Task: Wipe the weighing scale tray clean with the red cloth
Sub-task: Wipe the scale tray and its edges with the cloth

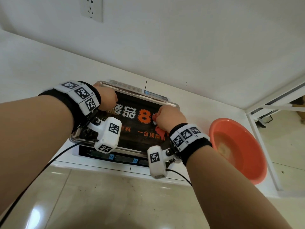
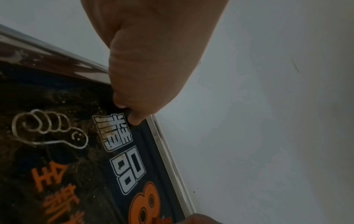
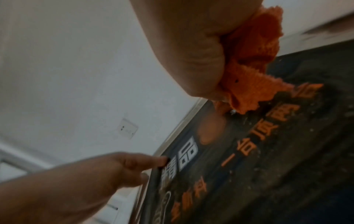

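Observation:
The scale's metal tray [image 1: 76, 137] carries a black film with white and orange characters and brown grime [image 2: 63, 97] on its left part. My left hand [image 1: 107, 100] is at the tray's far left edge. Its fingertips [image 2: 133, 117] pinch the rim there, one finger on top [image 3: 155, 162] and another under the edge. My right hand [image 1: 170, 115] grips the bunched red cloth [image 1: 159, 130] and presses it on the tray's right part. The cloth [image 3: 254, 53] bulges from that fist [image 3: 191, 45] onto the orange characters.
An orange-red basin [image 1: 237, 149] holding water stands on the white counter just right of the scale. The scale's front display panel [image 1: 115, 157] faces me. The wall, with a socket [image 1: 91, 9], rises close behind. A white frame [image 1: 262, 142] borders the right.

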